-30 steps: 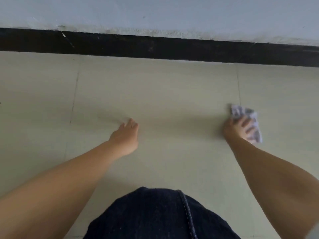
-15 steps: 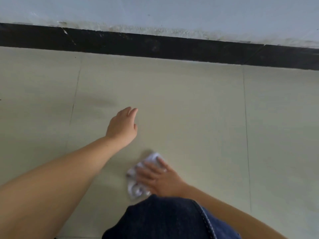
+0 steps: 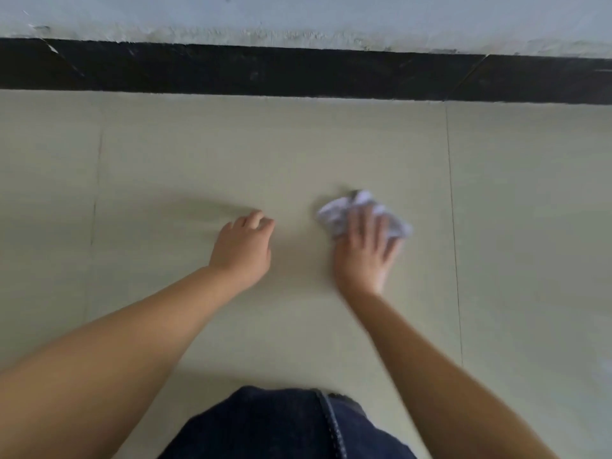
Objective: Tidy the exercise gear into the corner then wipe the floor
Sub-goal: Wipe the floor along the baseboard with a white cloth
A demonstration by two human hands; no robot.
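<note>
The cloth (image 3: 362, 212) lies crumpled on the floor (image 3: 298, 154), in the middle of a pale tile, a little to the right of your body line and well apart from the black skirting (image 3: 298, 72) at the wall. I judge it is very light and soft, so it will fold and bunch under any push, and it has no stiff edge to hold. Your right hand (image 3: 366, 256) rests on its near part with the fingers (image 3: 374, 226) spread and rather straight, pressing it flat, not pinching it; the picture is blurred here, so I cannot tell more. To keep it from slipping out, press with the whole palm on the middle of the bundle. On a smooth tile it should slide easily. Your left hand (image 3: 243, 250) rests on the floor near the cloth, apart from it, fingers loosely curled and holding nothing. No exercise gear is in view.
</note>
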